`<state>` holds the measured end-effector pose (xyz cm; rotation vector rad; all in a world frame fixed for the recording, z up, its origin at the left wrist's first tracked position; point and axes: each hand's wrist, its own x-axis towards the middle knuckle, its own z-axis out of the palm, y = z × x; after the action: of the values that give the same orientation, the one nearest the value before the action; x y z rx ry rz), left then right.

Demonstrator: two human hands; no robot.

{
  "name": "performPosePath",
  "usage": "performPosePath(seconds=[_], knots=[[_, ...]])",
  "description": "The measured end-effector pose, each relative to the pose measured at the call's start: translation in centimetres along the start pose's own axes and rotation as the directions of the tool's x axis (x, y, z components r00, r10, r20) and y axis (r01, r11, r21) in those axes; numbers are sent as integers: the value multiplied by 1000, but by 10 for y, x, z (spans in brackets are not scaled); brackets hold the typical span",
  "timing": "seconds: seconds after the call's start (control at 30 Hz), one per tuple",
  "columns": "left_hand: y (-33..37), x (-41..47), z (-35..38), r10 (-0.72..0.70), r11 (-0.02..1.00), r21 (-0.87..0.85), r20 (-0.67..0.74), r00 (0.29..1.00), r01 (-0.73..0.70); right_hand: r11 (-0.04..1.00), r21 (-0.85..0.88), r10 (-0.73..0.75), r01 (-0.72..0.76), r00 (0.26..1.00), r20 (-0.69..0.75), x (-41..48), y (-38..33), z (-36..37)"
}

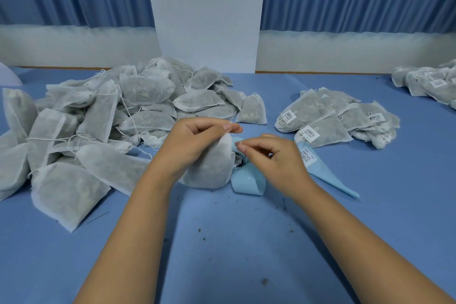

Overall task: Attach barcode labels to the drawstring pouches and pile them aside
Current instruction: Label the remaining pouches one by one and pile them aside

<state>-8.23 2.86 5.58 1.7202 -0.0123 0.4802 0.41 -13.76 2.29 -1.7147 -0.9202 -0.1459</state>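
Observation:
My left hand (197, 140) grips the top edge of a white mesh drawstring pouch (209, 170) that stands on the blue table in the middle. Just to its right, my right hand (271, 155) pinches the light blue backing strip of the label roll (249, 180) with its fingers curled. A loose end of that strip, carrying a barcode label (307, 155), lies to the right of my right hand. Whether a label is on the held pouch is hidden.
A big heap of unlabelled pouches (98, 126) fills the left side. Labelled pouches are piled at centre right (338, 118) and at the far right edge (429, 84). A white pillar (207, 20) and blue curtains stand behind the table (222, 254).

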Motion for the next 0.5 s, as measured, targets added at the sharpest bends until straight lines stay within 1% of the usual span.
performPosePath(seconds=[0.1, 0.17, 0.27, 0.4, 0.5], knots=[[-1, 0, 2, -31, 998, 58, -5, 1000, 31, 972, -146, -177, 183, 983, 56, -3, -1, 3], [-1, 0, 2, -37, 990, 140, 21, 999, 34, 950, -199, -239, 242, 970, 43, -2, -1, -1], [2, -1, 3, -54, 962, 271, 66, 996, 35, 932, -250, -287, 264, 956, -57, 0, 0, -8], [6, -3, 3, -65, 942, 336, 124, 990, 20, 901, -297, -363, 317, 925, -110, -2, -1, -8], [7, -4, 4, -112, 935, 352, 182, 977, 41, 921, -267, -337, 286, 926, -172, -1, -4, -9]])
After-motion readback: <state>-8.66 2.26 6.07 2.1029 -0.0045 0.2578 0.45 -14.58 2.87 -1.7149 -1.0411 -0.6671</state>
